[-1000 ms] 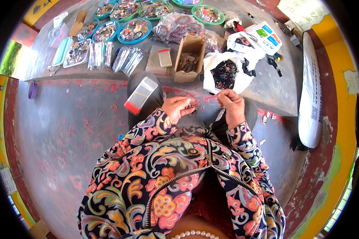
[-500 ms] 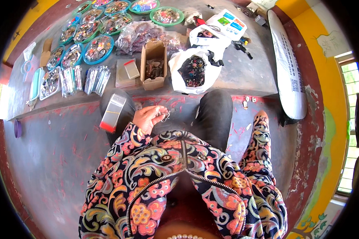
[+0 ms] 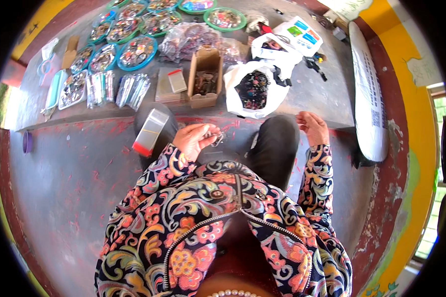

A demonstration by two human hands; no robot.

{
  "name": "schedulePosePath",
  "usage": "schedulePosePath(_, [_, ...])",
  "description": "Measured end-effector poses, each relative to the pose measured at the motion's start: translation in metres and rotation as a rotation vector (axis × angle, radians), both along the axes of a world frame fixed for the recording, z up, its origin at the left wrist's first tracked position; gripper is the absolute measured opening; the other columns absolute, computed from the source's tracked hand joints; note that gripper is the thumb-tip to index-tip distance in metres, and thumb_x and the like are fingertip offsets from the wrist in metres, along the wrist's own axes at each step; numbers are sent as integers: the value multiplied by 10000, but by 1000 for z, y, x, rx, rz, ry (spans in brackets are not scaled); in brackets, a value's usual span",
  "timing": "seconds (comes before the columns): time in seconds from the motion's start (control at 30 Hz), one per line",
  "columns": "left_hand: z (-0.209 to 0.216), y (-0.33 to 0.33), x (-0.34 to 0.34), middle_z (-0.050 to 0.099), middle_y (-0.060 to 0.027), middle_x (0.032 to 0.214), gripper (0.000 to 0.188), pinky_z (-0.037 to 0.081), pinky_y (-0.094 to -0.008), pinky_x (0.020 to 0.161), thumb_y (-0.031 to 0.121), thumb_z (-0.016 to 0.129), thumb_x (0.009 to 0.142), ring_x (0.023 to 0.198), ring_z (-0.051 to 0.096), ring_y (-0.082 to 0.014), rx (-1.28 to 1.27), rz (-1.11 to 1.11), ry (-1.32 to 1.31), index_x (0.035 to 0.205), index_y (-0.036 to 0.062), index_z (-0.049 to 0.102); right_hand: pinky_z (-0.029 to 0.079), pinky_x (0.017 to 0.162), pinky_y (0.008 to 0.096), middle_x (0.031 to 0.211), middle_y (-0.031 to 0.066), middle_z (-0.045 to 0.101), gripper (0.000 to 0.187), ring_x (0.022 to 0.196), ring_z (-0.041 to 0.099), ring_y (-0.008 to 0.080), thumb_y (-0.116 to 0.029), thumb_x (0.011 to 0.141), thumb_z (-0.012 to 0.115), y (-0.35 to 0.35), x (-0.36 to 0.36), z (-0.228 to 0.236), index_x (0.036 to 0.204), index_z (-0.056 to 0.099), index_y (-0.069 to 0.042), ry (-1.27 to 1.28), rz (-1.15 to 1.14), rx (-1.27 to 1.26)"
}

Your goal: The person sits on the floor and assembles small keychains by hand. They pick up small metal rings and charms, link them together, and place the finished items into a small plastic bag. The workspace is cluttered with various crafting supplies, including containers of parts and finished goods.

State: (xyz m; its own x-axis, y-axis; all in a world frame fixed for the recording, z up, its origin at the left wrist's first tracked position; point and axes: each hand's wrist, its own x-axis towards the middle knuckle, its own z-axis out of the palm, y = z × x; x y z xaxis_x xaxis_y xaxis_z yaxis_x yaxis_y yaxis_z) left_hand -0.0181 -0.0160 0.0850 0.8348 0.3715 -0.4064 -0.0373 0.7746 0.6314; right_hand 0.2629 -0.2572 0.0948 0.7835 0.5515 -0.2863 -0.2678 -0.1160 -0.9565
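My left hand (image 3: 194, 140) is closed, palm up, over my left thigh. A small silvery metal piece (image 3: 218, 139) sticks out at its fingertips; its exact kind is too small to tell. Beside my right knee my right hand (image 3: 314, 128) is raised with its fingers curled together, and what they hold, if anything, is hidden. On my left thigh rests a stack of clear plastic bags (image 3: 151, 131) with a red end and a band around it. Nearest ahead of my hands are an open white bag (image 3: 233, 94) of small dark, colourful pieces and an open cardboard box (image 3: 204, 101) of small packets.
On the grey ledge (image 3: 327, 99) ahead stand several round trays (image 3: 136, 52) of small trinkets, bundles of slim packets (image 3: 133, 91), a heap of bagged items (image 3: 188, 42) and a flat clear pack (image 3: 176, 80). A long white wrapped panel (image 3: 366, 94) leans at the right.
My right hand has risen from low beside my right leg to beside the knee. The left hand still holds the metal piece. The whole view has shifted slightly.
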Motion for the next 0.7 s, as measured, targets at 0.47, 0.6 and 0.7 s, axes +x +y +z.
schedulePosePath(0.47, [-3,-7,1,568,-116,973,207,497,-287,755,129,508,848,868,567,-180,32,62,47,960,-40,551,352,520,168,725,-20,596,142,609,485,35,-139,750,633,126,-138,-4,850,627,-39,108,576,26])
schedulePosePath(0.6, [-7,-6,2,573,-101,934,186,497,-284,760,110,520,839,841,571,-172,-29,47,45,951,-35,554,350,514,164,679,-12,589,91,578,487,36,-126,758,625,127,-142,-7,773,619,-37,93,514,25])
schedulePosePath(0.7, [-8,-7,1,574,-97,922,161,499,-277,756,73,533,824,828,573,-164,-8,35,28,942,-35,553,375,530,169,686,-1,592,80,596,507,45,-104,762,618,128,-144,-6,774,614,-25,71,489,4])
